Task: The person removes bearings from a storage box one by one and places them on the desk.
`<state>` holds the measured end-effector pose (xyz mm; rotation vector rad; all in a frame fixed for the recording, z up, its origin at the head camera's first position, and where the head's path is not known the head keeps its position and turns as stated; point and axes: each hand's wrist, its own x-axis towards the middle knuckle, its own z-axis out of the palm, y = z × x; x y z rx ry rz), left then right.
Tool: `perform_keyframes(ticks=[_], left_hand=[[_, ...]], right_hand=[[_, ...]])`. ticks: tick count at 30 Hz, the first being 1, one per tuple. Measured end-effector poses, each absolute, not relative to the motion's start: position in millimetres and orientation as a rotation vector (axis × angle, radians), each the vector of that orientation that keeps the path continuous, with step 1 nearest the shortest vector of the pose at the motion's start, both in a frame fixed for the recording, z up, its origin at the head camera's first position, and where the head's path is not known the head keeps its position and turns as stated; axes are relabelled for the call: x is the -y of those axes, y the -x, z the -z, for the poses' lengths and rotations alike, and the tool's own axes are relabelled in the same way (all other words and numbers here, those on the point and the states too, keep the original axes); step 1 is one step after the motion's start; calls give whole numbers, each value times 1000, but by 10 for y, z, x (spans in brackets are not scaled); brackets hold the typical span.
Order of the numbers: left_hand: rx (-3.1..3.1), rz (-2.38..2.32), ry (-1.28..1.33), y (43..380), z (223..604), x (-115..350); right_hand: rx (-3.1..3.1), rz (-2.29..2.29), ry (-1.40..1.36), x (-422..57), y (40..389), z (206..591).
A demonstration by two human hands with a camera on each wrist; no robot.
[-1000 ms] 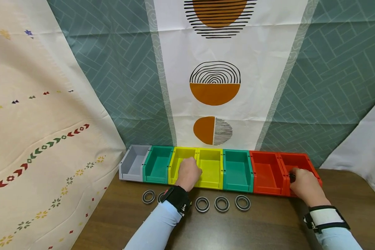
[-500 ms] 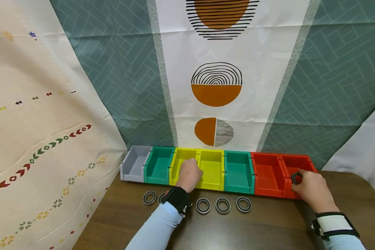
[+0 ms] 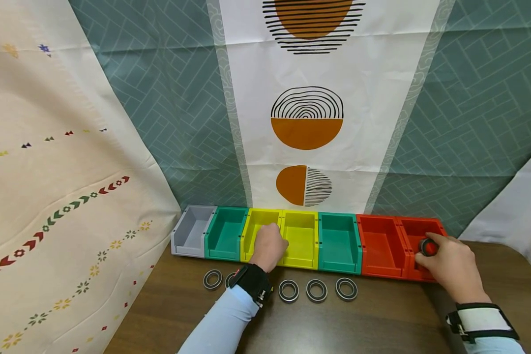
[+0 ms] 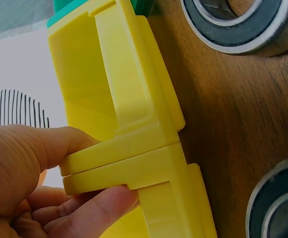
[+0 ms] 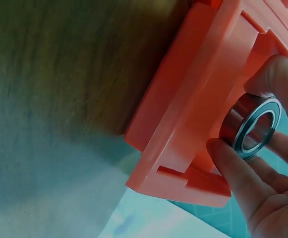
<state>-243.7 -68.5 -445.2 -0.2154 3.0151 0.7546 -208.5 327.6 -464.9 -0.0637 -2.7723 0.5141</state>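
My left hand [image 3: 269, 246] pinches the adjoining side walls of two yellow bins [image 4: 129, 144], its thumb in one bin and its fingers in the other. At the far right end of the row, my right hand [image 3: 457, 265] holds a ball bearing [image 5: 233, 119] between thumb and fingers. The bearing is tilted, right at the front opening of the end red bin [image 5: 183, 114]. Its metal ring and dark seal face show in the right wrist view. Several more bearings [image 3: 339, 289] lie flat on the table before the bins; my left wrist partly covers one of them.
Grey [image 3: 194, 231], green [image 3: 225, 236] and red bins [image 3: 382, 246] stand side by side with the yellow ones along the table's back. A patterned cloth [image 3: 305, 187] hangs right behind them. Another cloth [image 3: 93, 246] hangs at the left.
My right hand has moved right with the bearing, which has turned so its ring shows more to the head camera. My left hand stays on the yellow bins.
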Motion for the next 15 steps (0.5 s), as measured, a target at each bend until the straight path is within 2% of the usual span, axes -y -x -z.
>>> perform_keyframes(ticks=[15], left_hand=[[-2999,-788,215,2437,4444,694]], right_hand=[[2540,-468,-13,-3164,2027,4467]])
